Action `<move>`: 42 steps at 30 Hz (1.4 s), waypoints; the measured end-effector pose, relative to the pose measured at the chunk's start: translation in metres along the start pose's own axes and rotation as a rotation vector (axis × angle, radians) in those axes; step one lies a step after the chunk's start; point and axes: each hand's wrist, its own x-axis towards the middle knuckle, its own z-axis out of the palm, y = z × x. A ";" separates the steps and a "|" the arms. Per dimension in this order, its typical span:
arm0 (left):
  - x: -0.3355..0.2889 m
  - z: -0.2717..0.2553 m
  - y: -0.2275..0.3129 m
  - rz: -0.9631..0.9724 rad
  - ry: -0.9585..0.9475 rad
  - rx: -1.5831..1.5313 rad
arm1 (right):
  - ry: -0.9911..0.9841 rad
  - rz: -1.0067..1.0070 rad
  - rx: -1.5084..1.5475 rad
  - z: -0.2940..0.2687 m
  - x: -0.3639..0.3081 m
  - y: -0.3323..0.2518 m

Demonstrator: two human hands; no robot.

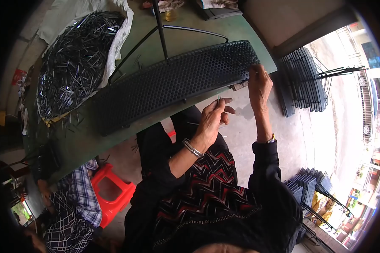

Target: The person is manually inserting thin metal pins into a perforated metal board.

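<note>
The right hand (259, 84) clamps the black perforated panel (173, 82) at its three-o'clock end, steadying it on the green desk (84, 143). The left hand (211, 118) pinches a thin metal pin (218, 99) upright, just below the panel's edge.

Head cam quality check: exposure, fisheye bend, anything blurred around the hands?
Head view: the street at right is blown out by daylight, while the lower left under the table is dark. Fisheye bends the black perforated panel into an arc, with a black rim in the corners. The left hand, pinching a thin pin, and the right hand on the panel's end look reasonably sharp.
</note>
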 end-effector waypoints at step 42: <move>-0.008 0.012 0.005 -0.128 -0.190 0.215 | -0.396 0.268 0.100 -0.054 -0.019 -0.031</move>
